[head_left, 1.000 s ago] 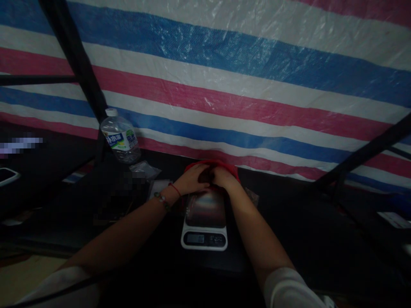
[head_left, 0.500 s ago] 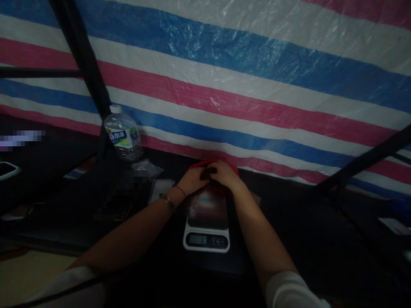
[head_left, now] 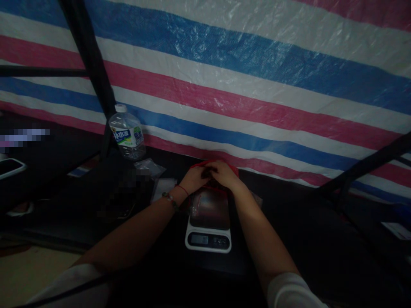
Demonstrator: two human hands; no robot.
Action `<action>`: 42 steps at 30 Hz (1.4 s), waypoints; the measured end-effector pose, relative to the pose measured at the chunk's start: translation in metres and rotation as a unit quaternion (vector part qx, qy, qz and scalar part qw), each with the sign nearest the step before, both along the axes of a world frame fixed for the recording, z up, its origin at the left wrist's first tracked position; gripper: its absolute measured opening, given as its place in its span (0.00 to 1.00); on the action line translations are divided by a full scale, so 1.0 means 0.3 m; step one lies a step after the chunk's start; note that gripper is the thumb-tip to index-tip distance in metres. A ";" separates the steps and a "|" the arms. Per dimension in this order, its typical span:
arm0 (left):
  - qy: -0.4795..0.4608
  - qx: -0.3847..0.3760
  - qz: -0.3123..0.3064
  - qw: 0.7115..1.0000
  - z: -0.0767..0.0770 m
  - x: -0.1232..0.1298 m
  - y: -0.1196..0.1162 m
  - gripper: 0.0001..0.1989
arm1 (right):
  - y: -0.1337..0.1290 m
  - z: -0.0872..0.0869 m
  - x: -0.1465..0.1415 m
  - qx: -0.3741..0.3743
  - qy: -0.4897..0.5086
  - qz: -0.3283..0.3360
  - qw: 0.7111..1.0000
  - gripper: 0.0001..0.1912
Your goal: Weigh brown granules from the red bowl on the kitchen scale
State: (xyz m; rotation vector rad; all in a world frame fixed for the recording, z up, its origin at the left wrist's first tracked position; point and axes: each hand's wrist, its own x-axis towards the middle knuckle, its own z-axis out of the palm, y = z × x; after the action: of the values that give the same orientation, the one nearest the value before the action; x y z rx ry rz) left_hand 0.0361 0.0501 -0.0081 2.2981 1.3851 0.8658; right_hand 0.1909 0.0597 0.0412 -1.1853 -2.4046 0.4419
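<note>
A white digital kitchen scale (head_left: 208, 241) with a shiny dark plate lies in front of me, its small display lit. Behind it is a red bag (head_left: 231, 168), seen only around my hands. My left hand (head_left: 195, 179), with a red cord and a beaded bracelet at the wrist, reaches over the scale's far left corner. My right hand (head_left: 223, 173) comes in from the other side. Both have curled fingers that meet at small dark pieces (head_left: 208, 172) over the bag. Shadow hides the fingertips, so what they grip is unclear.
A clear plastic bottle (head_left: 128, 139) with a label stands at the back left. Thin clear plastic bags (head_left: 149, 167) lie near it on the black table (head_left: 298, 231). A phone (head_left: 11, 167) is at the far left. Striped sheeting (head_left: 240, 81) and black frame bars (head_left: 93, 60) close off the back.
The view has shifted slightly, so everything sits a little further right. Both hands stay at the red bag with nearly the same pose. The digits on the scale's display look different.
</note>
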 end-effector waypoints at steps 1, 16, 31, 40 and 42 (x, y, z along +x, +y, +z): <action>-0.001 0.005 0.000 1.000 -0.003 -0.001 0.001 0.11 | 0.002 -0.003 -0.001 0.008 -0.003 -0.011 1.000 0.22; -0.040 0.011 0.004 0.999 -0.015 -0.018 -0.004 0.22 | 0.011 -0.018 0.019 -0.004 -0.066 -0.070 0.995 0.14; -0.017 0.022 0.001 1.000 -0.019 -0.029 -0.007 0.17 | 0.020 -0.024 0.032 0.002 -0.006 -0.078 0.997 0.17; -0.012 0.019 -0.005 1.000 0.007 -0.038 -0.021 0.14 | 0.012 -0.021 0.021 -0.027 -0.031 -0.039 0.998 0.14; -0.021 0.022 -0.005 1.000 0.011 -0.040 -0.023 0.16 | 0.010 -0.015 0.023 -0.007 -0.023 -0.055 0.998 0.14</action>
State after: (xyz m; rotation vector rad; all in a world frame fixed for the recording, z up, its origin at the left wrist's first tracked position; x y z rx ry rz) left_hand 0.0241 0.0433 -0.0049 2.3029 1.3491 0.9459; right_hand 0.1978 0.0627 0.0368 -1.3397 -2.3636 0.4021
